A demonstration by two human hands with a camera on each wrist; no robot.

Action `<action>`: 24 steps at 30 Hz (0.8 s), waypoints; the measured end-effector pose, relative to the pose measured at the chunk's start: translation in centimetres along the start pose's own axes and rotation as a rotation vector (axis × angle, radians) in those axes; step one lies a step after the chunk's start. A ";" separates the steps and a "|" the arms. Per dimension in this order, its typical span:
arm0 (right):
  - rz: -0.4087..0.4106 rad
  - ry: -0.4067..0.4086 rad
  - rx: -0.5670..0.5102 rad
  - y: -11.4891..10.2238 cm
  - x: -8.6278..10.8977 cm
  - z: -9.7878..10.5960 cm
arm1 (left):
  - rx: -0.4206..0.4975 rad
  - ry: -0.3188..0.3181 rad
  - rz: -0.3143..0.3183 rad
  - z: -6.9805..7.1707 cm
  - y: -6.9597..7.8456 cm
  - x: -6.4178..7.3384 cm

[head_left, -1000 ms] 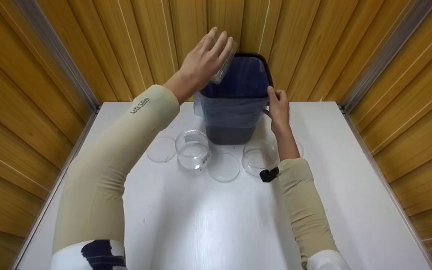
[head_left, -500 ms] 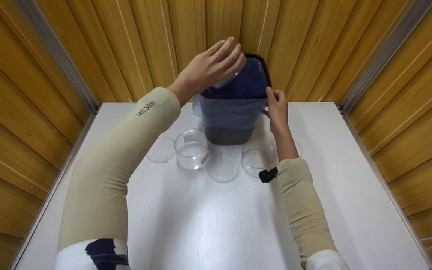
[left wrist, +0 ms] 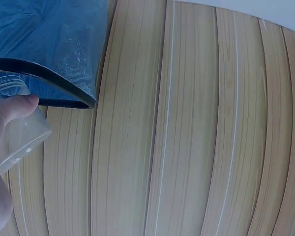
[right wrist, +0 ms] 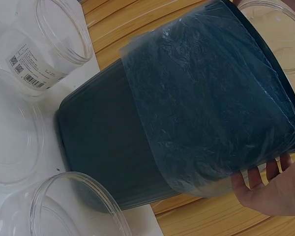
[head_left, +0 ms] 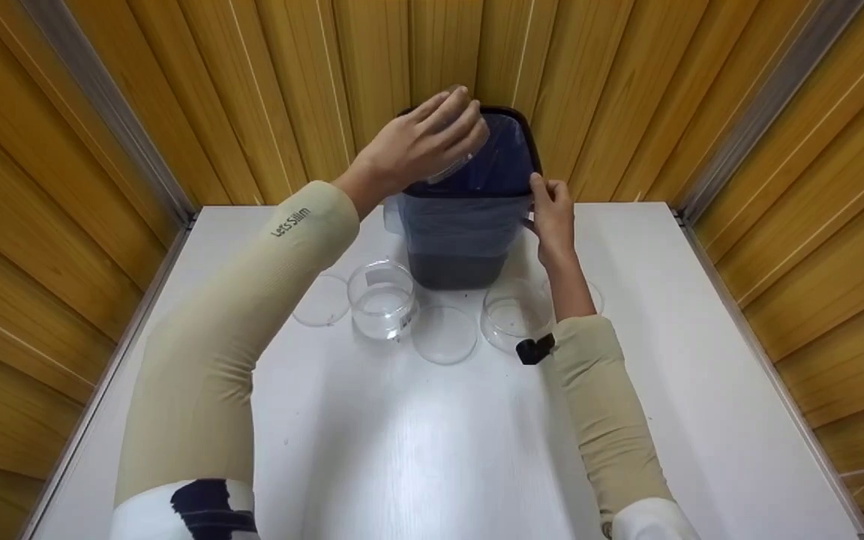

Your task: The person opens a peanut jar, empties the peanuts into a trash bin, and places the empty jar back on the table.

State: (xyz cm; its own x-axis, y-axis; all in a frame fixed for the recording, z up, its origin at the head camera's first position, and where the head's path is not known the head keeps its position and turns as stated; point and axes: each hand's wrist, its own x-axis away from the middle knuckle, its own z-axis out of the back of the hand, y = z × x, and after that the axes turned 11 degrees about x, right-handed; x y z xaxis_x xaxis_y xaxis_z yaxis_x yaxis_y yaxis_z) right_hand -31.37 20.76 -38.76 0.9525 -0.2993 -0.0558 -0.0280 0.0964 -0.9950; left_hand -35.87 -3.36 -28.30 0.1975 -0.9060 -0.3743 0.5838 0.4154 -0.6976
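Note:
A dark bin stands at the back of the table, lined with a thin translucent plastic bag folded over its rim. My left hand grips a clear plastic jar tilted over the bin's opening at the left. Most of that jar is behind the fingers in the head view; the right wrist view shows its round mouth beyond the rim. With thumb on top and fingers beneath, my right hand holds the bin by the right front corner of its rim.
Two clear jars, a labelled left jar and a right jar, stand in front of the bin. Flat clear lids lie around them: a middle lid, a left lid and a right lid. Wooden walls enclose the table.
My left hand has moved right and slightly down over the bin, turning the jar so that less of it shows in the head view. My right hand stays on the rim.

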 end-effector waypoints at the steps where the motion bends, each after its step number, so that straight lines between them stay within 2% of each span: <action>1: -0.002 -0.005 -0.007 -0.2 0.1 0.0 | 0.034 -0.051 0.045 0.1 0.0 0.0; 5: -0.010 -0.018 -0.006 -1.3 0.8 0.0 | 0.270 -0.226 0.279 0.8 -0.1 -0.1; 7: -0.013 -0.021 -0.002 -1.9 1.3 0.0 | 0.390 -0.269 0.390 1.0 -0.2 -0.1; 10: -0.018 -0.024 0.003 -2.4 1.8 -0.1 | 0.531 -0.283 0.529 1.2 -0.7 0.1; 14: -0.033 -0.029 -0.003 -2.5 1.9 0.0 | 0.682 -0.251 0.683 1.1 -1.2 0.7; 20: -0.036 -0.011 0.018 -1.7 1.7 0.3 | 0.952 -0.092 0.911 0.7 -1.1 2.3; 24: -0.013 0.000 0.028 -0.2 0.5 0.3 | 1.039 -0.017 1.011 0.5 -1.3 3.4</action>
State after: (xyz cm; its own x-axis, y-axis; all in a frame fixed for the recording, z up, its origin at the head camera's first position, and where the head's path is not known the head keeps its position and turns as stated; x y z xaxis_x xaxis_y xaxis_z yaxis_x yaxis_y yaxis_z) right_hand -30.81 20.92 -38.55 0.9527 -0.3010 -0.0428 -0.0070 0.1191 -0.9929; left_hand -35.59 -7.03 -28.34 0.8680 -0.2705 -0.4164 0.4870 0.6271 0.6078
